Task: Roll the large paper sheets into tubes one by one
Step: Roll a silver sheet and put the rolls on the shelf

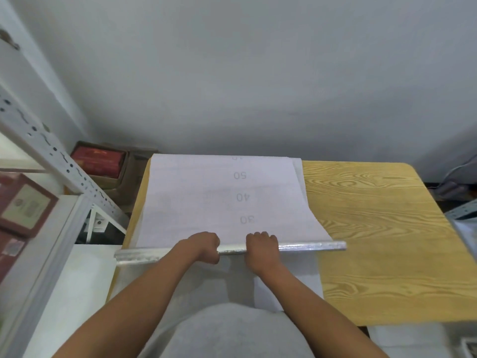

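On the wooden table (pixel 387 228), seen from the head camera, both the left hand (pixel 206 246) and right hand (pixel 262 250) curl around a silvery tube (pixel 309 246) lying left-to-right, apparently the rolled near edge of the white paper sheet (pixel 201 197).

A storeroom or back office: slotted metal shelving (pixel 51 151) holding boxes (pixel 24 202) (some red) beside a wood-grain table (pixel 387 228).
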